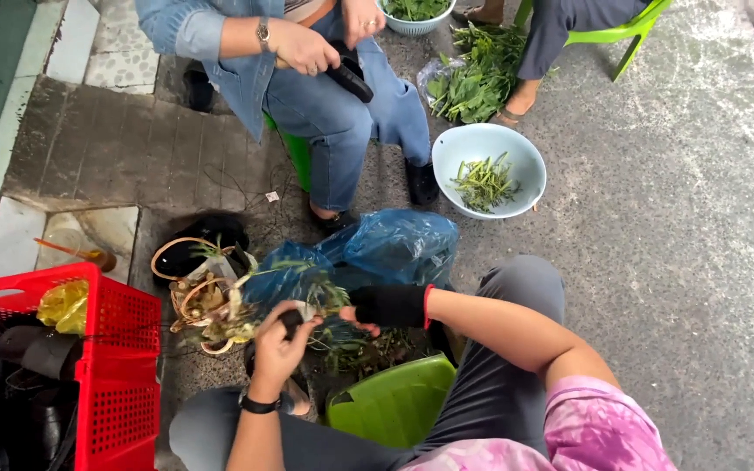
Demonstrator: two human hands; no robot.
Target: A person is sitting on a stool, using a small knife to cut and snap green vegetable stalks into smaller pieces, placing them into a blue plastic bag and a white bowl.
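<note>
Grey concrete ground (700, 262) runs under you, with worn paving tiles (71, 139) off to the far left. Well left of your left hand sits a red plastic crate (119, 349), a yellow bag (63, 305) and dark items inside it. Just left of that hand, a small woven basket (194, 301) holds roots and trimmings. Your left hand (279, 344), a black watch on its wrist, is curled closed around a dark handle (291, 321); you cannot tell whether it carries a blade. Between your hands lies the bunch of green stems (320, 296), touching both. Your right hand (386, 307), in a black fingerless glove, pinches the stems with fingertips nearly closed. Just beyond both hands sits a blue plastic bag (394, 244); below them, near your knees, a green plastic bin (394, 401). Farther out from your right hand stands a pale blue bowl (517, 157) with cut greens in it, and beyond it a loose pile of leafy greens (482, 74). Opposite you a seated person in denim holds a black object (349, 78) in one hand (303, 48); another person sits on a green chair (621, 30).
</note>
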